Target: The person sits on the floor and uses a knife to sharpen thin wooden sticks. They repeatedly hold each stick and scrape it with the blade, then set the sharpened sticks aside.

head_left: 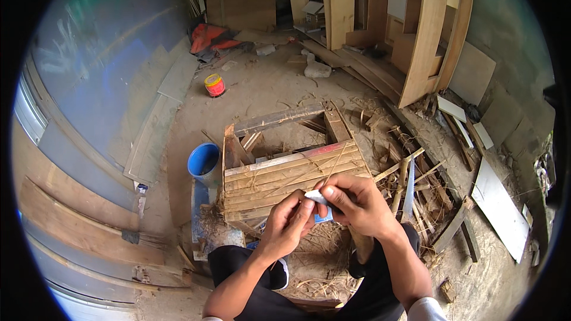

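Observation:
My left hand (285,224) and my right hand (366,207) meet in front of me, fingers closed. Between their fingertips they pinch a small white piece (316,195), thin like folded paper or cloth; its exact kind is unclear. Just beneath it a bit of blue (324,216) shows, partly hidden by the fingers. Beyond my hands stands a wooden frame (288,177) with slats across its near side and an open space at its far side. Loose plant fibres lie on the slats and on the floor between my legs.
A blue bucket (203,160) stands left of the frame, a red and yellow can (215,85) farther off. A saw blade (409,189) leans among wood scraps on the right, near a white board (502,208). Tall wooden panels (425,35) stand at the back right.

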`<act>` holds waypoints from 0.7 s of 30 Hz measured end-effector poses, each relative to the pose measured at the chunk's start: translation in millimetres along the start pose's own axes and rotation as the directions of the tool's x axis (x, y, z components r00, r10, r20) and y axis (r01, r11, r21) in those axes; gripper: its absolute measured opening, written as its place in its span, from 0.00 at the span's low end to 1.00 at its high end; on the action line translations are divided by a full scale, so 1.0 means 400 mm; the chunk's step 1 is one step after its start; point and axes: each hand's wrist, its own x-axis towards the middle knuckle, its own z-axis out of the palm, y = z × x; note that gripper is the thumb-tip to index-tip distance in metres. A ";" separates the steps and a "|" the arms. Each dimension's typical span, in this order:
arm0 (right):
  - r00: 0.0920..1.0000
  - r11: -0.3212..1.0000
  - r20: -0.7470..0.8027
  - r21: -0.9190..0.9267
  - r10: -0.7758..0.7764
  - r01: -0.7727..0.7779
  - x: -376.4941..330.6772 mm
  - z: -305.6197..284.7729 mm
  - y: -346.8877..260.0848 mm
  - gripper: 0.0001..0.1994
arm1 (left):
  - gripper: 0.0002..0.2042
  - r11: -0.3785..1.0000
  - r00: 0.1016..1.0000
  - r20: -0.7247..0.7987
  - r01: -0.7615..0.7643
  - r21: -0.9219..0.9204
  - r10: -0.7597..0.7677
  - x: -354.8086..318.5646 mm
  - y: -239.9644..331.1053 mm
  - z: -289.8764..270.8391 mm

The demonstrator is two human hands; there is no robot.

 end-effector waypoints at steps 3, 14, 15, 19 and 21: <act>0.992 0.984 0.005 0.119 0.130 -0.129 -0.002 -0.026 -0.016 0.11 | 0.12 0.977 0.990 0.113 0.103 -0.187 -0.083 0.010 0.005 -0.001; 0.708 0.928 -0.703 0.307 0.070 0.212 0.062 -0.195 0.009 0.13 | 0.12 0.823 0.935 0.286 0.327 -0.465 -0.211 0.026 -0.026 0.013; 0.613 0.912 -0.784 0.319 0.102 0.257 0.066 -0.227 0.009 0.12 | 0.12 0.824 0.936 0.280 0.326 -0.463 -0.213 0.022 -0.026 0.010; 0.685 0.926 -0.693 0.370 0.224 0.071 0.050 -0.222 0.059 0.12 | 0.12 0.846 0.968 0.175 0.244 -0.475 -0.181 0.025 -0.028 -0.026; 0.905 0.944 -0.415 0.325 0.095 0.050 0.033 -0.155 0.084 0.11 | 0.11 0.863 0.983 0.135 0.171 -0.476 -0.120 0.029 -0.026 -0.048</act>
